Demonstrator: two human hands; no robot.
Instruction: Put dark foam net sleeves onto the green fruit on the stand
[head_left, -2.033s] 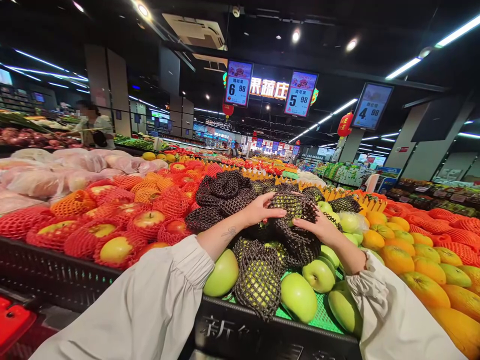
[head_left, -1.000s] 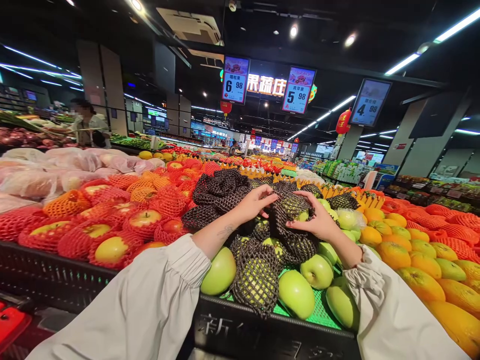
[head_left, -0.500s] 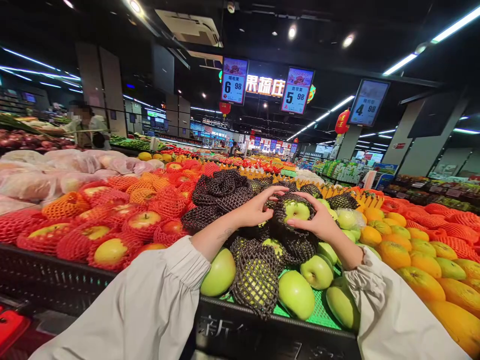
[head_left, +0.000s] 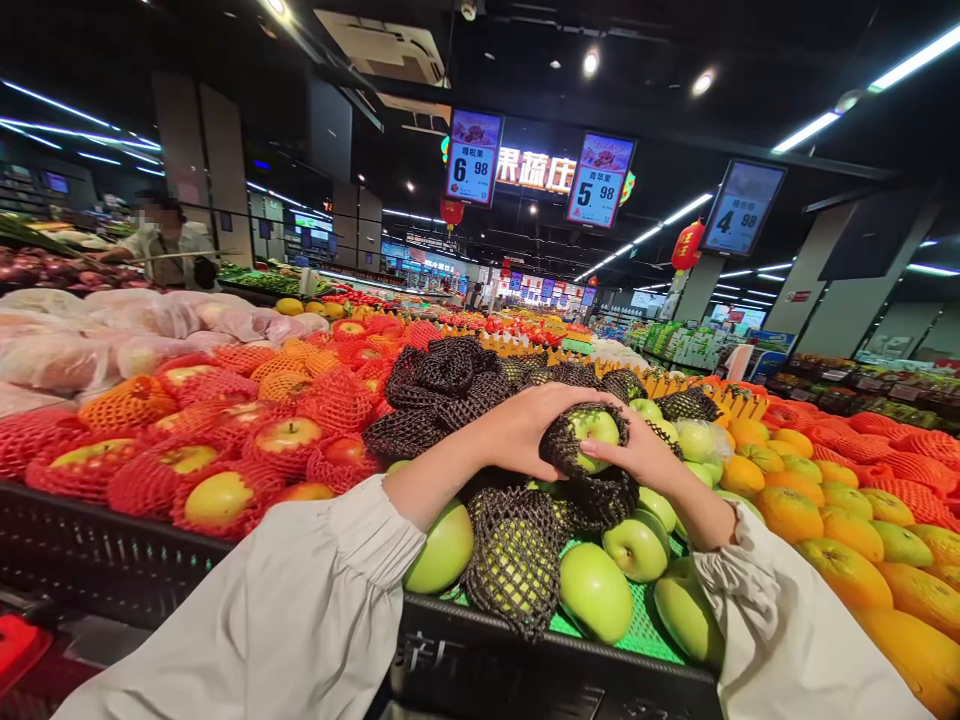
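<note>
Hands meet over a heap of fruit in a shop. The left hand cups the side of a green apple, with its fingers curled over the top. The right hand pinches the black net sleeve that wraps the apple. The apple sits up high between both hands, above the other green apples in the black crate. The net covers the apple's low half and its left side, and the bare green top peeks out. To do this well, I think one hand should hold the apple firm but soft, so it does not bruise. The other hand should tug the net a bit at a time, all the way round, so it does not snag or tear. The apple is round, so it has no real long side. Its bare part faces up and toward the person with the camera. The open mouth of the net seems to point that way too, and the closed part hangs down. I cannot tell where the stem is. Red apples in red nets lie to the left. Oranges lie to the right. Price signs hang above. Another person stands far off at the left.
</note>
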